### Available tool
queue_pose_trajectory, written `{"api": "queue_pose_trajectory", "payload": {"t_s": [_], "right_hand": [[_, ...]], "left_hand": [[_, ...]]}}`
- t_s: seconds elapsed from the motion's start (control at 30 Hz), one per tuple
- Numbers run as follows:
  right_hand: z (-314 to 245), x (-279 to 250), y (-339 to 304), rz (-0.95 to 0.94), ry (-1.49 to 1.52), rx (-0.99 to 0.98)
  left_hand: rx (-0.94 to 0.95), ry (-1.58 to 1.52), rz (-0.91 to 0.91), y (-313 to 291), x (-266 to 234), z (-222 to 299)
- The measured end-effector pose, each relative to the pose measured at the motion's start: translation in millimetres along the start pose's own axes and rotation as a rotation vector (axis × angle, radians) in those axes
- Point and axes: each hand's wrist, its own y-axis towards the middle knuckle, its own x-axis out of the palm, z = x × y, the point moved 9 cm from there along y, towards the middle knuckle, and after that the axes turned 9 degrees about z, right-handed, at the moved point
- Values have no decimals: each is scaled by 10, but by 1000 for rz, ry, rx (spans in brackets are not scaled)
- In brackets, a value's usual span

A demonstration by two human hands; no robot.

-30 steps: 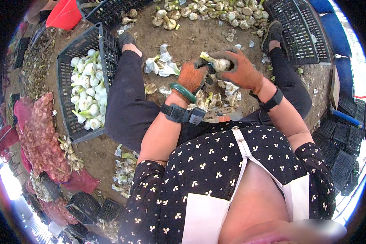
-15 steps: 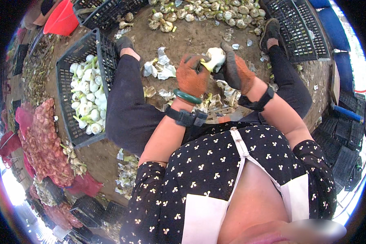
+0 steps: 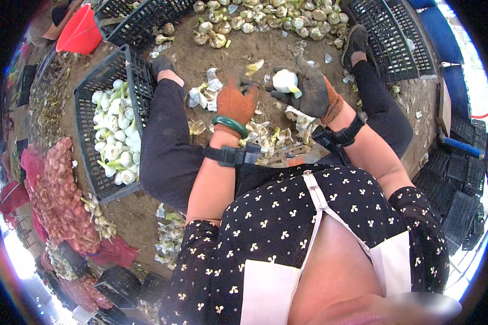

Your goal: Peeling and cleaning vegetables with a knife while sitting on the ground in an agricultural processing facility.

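A white peeled garlic bulb [image 3: 283, 82] with a short yellow-green stem rests in my right hand [image 3: 313, 93], which wears an orange and dark grey glove and has its fingers under and around the bulb. My left hand [image 3: 237, 102], in a similar glove with a green bangle at the wrist, is apart from the bulb. Its fingers are smeared by motion. Just beyond it, a yellowish strip of peel [image 3: 254, 67] shows over the ground. Torn white skins [image 3: 205, 93] lie past my left hand, and more peelings [image 3: 274, 138] lie between my legs.
Beside my left leg stands a black crate [image 3: 84, 135] of white garlic bulbs [image 3: 114, 127]. Unpeeled garlic [image 3: 276, 16] is heaped ahead. More black crates [image 3: 382, 40] stand at the far right. A red bucket [image 3: 79, 31] and a net sack of garlic [image 3: 57, 189] are on the left.
My left hand has let go of the bulb and moved left. A yellowish strip of peel is now apart from the bulb. My right hand has turned, its fingers opened flatter beneath the bulb.
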Motion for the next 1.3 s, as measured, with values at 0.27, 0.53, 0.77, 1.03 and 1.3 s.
{"api": "queue_pose_trajectory", "payload": {"t_s": [0.27, 0.53, 0.77, 1.03, 1.3], "right_hand": [[-119, 257, -234, -31, -793, -291], [163, 340, -370, -366, -1278, -99], [-216, 94, -240, 43, -1127, -386], [-316, 5, -106, 92, -881, -554], [-451, 413, -513, 365, -1851, -942]], "left_hand": [[276, 115, -58, -168, -11, 543], [337, 171, -112, -52, -55, 638], [-272, -568, -442, -420, 348, 285], [-357, -580, -261, -401, 390, 292], [-235, -140, -82, -319, 156, 288]]}}
